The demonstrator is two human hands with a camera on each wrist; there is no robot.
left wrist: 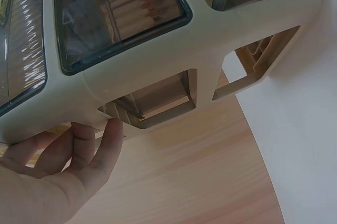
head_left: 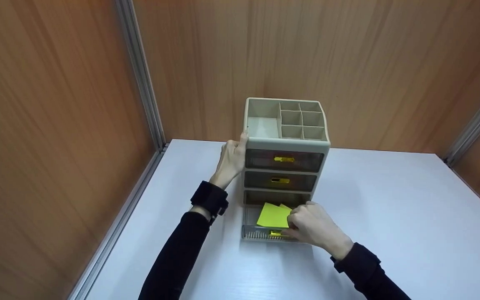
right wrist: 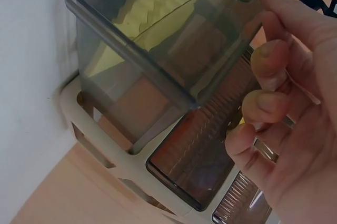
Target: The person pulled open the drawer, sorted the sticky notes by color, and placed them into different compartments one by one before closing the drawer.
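- Even, soft overhead light; my head view is bright, with faint shadows under the organizer (head_left: 286, 166).
- Wall panels smear and bend toward the edges.
- Wrist views: close, soft focus; glare streaks on the smoky drawer (right wrist: 158, 50) fronts.

no readable text, labels, brands or numbers appeared anywhere: the beige plastic drawer organiser (head_left: 286, 137), its yellow paper sheets (head_left: 273, 215) and the white table (head_left: 390, 216) were all unmarked.

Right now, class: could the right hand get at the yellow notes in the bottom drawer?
Probably yes. The bottom drawer is pulled out, the yellow notes lie uncovered, and the right hand is at its front, beside them.
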